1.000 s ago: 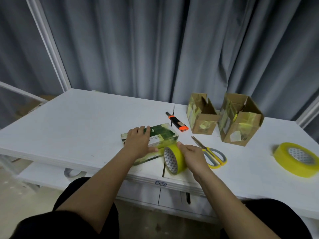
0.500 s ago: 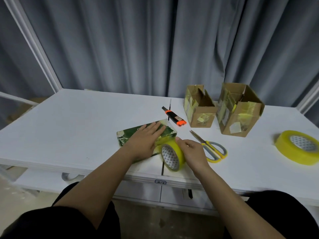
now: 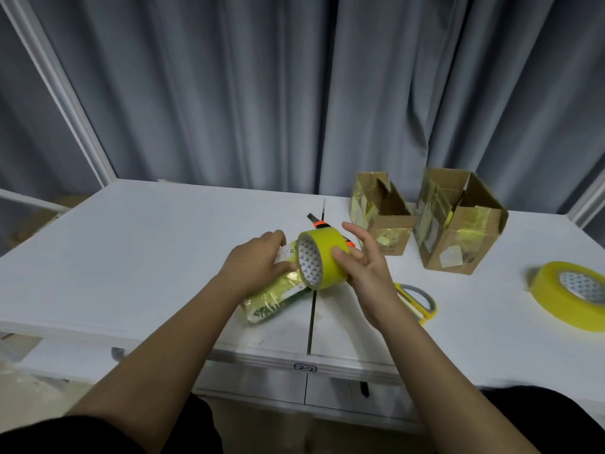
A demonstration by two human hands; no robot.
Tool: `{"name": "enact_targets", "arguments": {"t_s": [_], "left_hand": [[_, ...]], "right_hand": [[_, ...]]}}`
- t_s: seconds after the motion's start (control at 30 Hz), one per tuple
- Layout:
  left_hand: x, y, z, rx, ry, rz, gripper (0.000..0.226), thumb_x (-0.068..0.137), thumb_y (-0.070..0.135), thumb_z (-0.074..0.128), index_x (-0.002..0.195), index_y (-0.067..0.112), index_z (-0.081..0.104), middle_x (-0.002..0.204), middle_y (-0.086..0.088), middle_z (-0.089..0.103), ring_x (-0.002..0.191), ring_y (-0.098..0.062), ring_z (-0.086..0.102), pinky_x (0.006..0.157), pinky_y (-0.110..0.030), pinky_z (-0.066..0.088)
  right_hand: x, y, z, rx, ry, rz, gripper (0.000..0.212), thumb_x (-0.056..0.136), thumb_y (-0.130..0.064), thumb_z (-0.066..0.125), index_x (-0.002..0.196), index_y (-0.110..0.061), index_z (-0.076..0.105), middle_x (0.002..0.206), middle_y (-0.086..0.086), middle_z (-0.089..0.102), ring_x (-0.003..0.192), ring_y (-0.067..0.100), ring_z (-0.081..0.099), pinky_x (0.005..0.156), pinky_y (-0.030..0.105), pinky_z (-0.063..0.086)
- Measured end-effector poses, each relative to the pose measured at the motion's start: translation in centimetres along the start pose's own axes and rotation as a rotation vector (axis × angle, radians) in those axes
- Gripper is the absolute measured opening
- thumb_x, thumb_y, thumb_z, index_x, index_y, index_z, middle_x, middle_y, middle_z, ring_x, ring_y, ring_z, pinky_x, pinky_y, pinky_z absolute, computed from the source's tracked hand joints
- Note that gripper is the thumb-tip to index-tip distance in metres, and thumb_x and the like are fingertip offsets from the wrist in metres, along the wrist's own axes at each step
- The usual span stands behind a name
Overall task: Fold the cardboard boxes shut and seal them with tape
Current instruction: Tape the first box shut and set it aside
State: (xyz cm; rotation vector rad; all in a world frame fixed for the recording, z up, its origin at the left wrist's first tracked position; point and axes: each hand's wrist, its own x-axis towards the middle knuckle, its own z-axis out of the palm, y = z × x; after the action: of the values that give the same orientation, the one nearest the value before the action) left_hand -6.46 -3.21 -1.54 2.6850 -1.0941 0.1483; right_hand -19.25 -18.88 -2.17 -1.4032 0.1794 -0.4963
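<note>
here the left hand [image 3: 258, 263] grips the flat box [image 3: 271, 298]; the right hand [image 3: 363, 267], fingers half spread, holds the tape roll [image 3: 322, 258] against the box's far end.

Left of the scissors [image 3: 415, 301], the worktop [image 3: 137, 250] lies open. Behind them stand two cardboard boxes [image 3: 458, 224]; to their right a tape roll [image 3: 569, 296] blocks the way.

A small label [image 3: 305, 367] on the table's front edge [image 3: 262, 358] reads "2-7"
</note>
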Motion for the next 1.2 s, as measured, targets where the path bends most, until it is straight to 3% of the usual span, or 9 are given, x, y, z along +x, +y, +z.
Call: {"name": "enact_targets", "arguments": {"t_s": [0.1,0.17,0.23,0.47,0.53,0.63,0.87,1.0,1.2], "left_hand": [[-0.8,-0.1,1.7,0.14,0.037,-0.066,0.078,0.084,0.072,0.038,0.136,0.015,0.037,0.14,-0.005,0.044,0.123,-0.025,0.044,0.093,-0.037,0.038],[-1.4,-0.3,2.8,0.114,-0.134,-0.153,0.111,0.072,0.086,0.032,0.151,0.011,0.007,0.159,-0.007,0.009,0.145,-0.026,0.011,0.115,-0.043,0.013],[-1.6,-0.8,3.7,0.15,-0.215,-0.182,0.126,0.064,0.09,0.037,0.15,0.012,-0.011,0.159,-0.007,-0.013,0.146,-0.025,-0.009,0.117,-0.045,-0.002],[-0.4,-1.8,4.1,0.161,-0.207,-0.219,0.113,0.073,0.076,0.05,0.15,0.017,-0.006,0.156,-0.004,0.012,0.136,-0.031,0.022,0.108,-0.044,0.02],[-0.4,-1.7,4.2,0.172,-0.203,-0.22,0.113,0.073,0.077,0.049,0.15,0.017,-0.007,0.155,-0.005,0.013,0.135,-0.032,0.022,0.108,-0.044,0.02],[-0.2,-1.7,4.1,0.159,-0.216,-0.203,0.114,0.073,0.077,0.05,0.15,0.018,-0.009,0.156,-0.004,0.011,0.137,-0.031,0.02,0.11,-0.043,0.018],[-0.1,-1.6,3.5,0.096,-0.267,-0.197,0.112,0.074,0.076,0.05,0.151,0.021,-0.009,0.158,-0.002,0.006,0.142,-0.029,0.012,0.112,-0.043,0.014],[0.1,-2.1,3.1,0.028,-0.263,-0.181,0.108,0.075,0.076,0.05,0.152,0.022,-0.003,0.159,-0.001,-0.002,0.145,-0.025,-0.002,0.114,-0.042,0.003],[0.9,-3.2,2.8,0.063,-0.149,-0.048,0.09,0.078,0.069,0.054,0.15,0.029,0.017,0.133,-0.001,0.024,0.123,-0.023,0.018,0.107,-0.036,0.014]], "right_hand": [[2.3,0.7,1.7,-0.087,0.085,0.018,0.01,0.09,-0.025,0.064,0.1,-0.025,0.063,0.081,-0.01,0.071,0.075,0.003,0.067,0.065,0.016,0.049],[3.5,1.1,2.9,-0.188,0.113,0.047,0.029,0.089,-0.039,0.063,0.085,-0.011,0.061,0.065,-0.008,0.058,0.064,0.008,0.056,0.062,0.019,0.042],[4.6,1.3,3.9,-0.236,0.12,0.068,0.053,0.088,-0.047,0.061,0.077,0.004,0.052,0.066,0.005,0.042,0.064,0.015,0.041,0.062,0.027,0.034],[7.3,-0.6,5.1,-0.373,0.147,0.136,0.038,0.09,-0.046,0.058,0.077,-0.011,0.054,0.073,0.011,0.045,0.068,0.019,0.044,0.067,0.031,0.036],[6.5,-1.0,3.8,-0.389,0.179,0.164,0.041,0.088,-0.045,0.062,0.067,-0.009,0.056,0.064,0.004,0.048,0.06,0.014,0.046,0.061,0.026,0.036],[3.4,0.4,1.8,-0.504,0.195,0.184,0.053,0.088,-0.042,0.063,0.049,-0.019,0.035,0.041,-0.013,0.034,0.039,0.005,0.03,0.043,0.02,0.024],[0.7,4.3,-0.2,-0.703,0.173,0.302,0.054,0.088,-0.051,0.058,0.059,-0.019,0.025,0.056,0.0,0.024,0.052,0.017,0.028,0.056,0.031,0.019],[0.4,3.0,-0.1,-0.553,0.058,0.463,0.044,0.094,-0.054,0.044,0.08,-0.015,0.058,0.081,-0.001,0.05,0.076,0.019,0.054,0.066,0.033,0.035],[-1.3,3.4,0.2,-0.206,-0.04,0.546,0.021,0.097,-0.027,0.052,0.096,-0.009,0.062,0.104,0.018,0.064,0.096,0.031,0.061,0.092,0.046,0.047]]}}
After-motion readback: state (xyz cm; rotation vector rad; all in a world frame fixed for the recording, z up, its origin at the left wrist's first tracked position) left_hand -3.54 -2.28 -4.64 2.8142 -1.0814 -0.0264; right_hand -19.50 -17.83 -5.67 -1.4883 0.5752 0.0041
